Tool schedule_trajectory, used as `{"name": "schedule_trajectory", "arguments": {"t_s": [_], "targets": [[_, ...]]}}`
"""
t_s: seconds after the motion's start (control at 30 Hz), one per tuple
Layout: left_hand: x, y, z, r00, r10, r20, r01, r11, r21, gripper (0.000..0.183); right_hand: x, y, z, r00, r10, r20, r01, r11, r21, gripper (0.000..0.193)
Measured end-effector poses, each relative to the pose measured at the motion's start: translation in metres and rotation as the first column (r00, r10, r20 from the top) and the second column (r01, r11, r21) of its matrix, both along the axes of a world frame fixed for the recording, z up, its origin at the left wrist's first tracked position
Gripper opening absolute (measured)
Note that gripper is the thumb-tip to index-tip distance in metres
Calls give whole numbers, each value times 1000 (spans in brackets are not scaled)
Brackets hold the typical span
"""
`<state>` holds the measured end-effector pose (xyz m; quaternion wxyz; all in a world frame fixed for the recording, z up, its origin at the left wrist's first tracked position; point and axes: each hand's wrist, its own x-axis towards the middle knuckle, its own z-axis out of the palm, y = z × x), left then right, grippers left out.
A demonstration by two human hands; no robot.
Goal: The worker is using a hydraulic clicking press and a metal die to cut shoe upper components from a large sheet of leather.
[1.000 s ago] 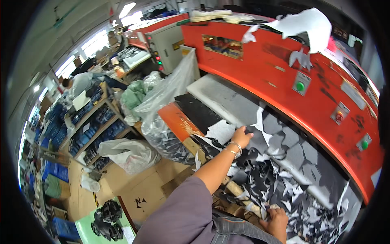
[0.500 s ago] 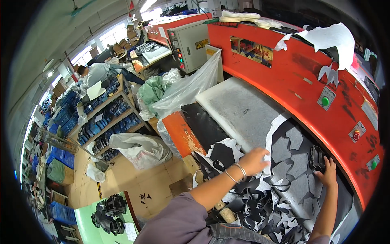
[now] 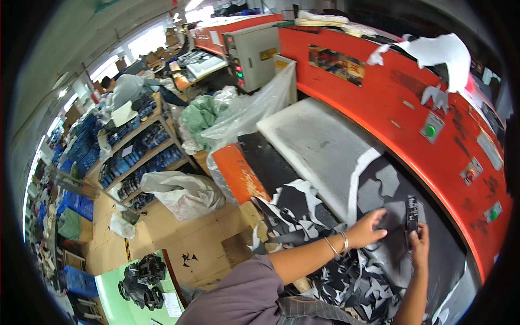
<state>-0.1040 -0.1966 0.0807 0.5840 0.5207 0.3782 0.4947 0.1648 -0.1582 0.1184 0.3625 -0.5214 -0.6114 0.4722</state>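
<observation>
Your right hand [image 3: 418, 245] is clamped on a narrow black die [image 3: 412, 213], fingers wrapped around its lower end so it stands nearly upright on the dark sheet [image 3: 390, 187] spread over the counter [image 3: 319, 141], just in front of the red press [image 3: 379, 92]. Your left hand [image 3: 365, 230] lies flat beside it, fingers spread and pressing the sheet down, holding nothing. The die looks like a rigid metal frame, so judge it stiff and heavier than its size suggests; its edge is probably sharp on one side, so keep your grip on the flat outer walls, low down where you have it now, rather than across the rim. The sheet is the opposite: thin, limp and already cut full of holes, so it will likely wrinkle or slide if you drag it. Hold it with a flat palm near the die, as your left hand does, instead of pinching it. The scraps [image 3: 346, 281] heaped near your forearms look light and floppy and could catch under the sheet if it shifts.
</observation>
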Motion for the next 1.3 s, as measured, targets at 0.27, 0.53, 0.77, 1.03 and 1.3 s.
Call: {"name": "schedule_trajectory", "arguments": {"t_s": [0.27,0.53,0.77,1.03,1.3], "targets": [[44,-17,0,969,-182,169,201,974,-106,88,-5,-56,-17,907,404,-120,-421,884,-201,41],[178,-76,-37,947,-206,247,268,930,-251,79,127,-144,-39,944,313,107,-304,949,-87,46],[224,-122,-46,992,4,-125,-20,992,-126,36,177,-176,-35,928,327,177,-337,941,28,53],[148,-121,-23,874,322,-363,-423,872,-246,23,205,-99,-27,812,33,583,-97,992,80,48],[77,-55,4,491,576,-653,-433,812,391,39,209,1,-41,596,65,800,-309,938,154,40]]}}
